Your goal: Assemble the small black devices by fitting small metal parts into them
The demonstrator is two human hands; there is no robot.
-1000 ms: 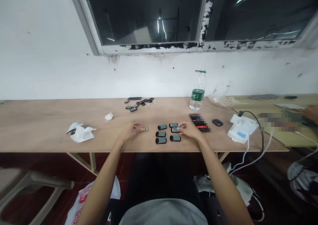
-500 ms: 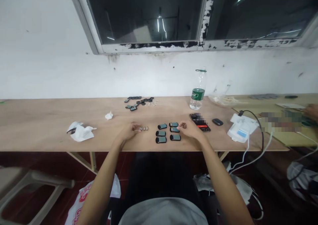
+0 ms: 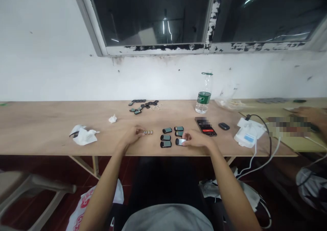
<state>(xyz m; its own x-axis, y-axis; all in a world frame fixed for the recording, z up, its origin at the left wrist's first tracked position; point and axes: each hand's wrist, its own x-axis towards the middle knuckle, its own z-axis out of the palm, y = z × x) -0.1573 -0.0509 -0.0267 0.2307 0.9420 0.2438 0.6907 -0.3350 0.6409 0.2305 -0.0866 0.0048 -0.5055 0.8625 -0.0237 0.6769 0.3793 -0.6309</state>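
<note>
Two columns of small black rounded devices with grey screen-like faces lie on the wooden table, among them an upper-left device (image 3: 167, 130) and a lower-left device (image 3: 166, 144). My right hand (image 3: 194, 138) has its fingers closed on the right end of the lower-right device (image 3: 180, 142), whose face shines brighter than the others. To the left, my left hand (image 3: 134, 134) rests on the table, its fingertips pinched at the left end of a short row of small metal parts (image 3: 149, 132). What lies between those fingertips is too small to make out.
Farther back lies a pile of similar black pieces (image 3: 143, 105) with small white bits. A water bottle (image 3: 203, 98), phone (image 3: 205, 126), black mouse-like object (image 3: 224, 126) and white cabled box (image 3: 246, 135) stand right. Crumpled tissue (image 3: 84, 135) lies left. Another person's hand (image 3: 310, 115) is far right.
My right hand has moved down from the middle device of the right column to the lowest one, whose face now looks brighter. My left hand stays beside the metal parts.
</note>
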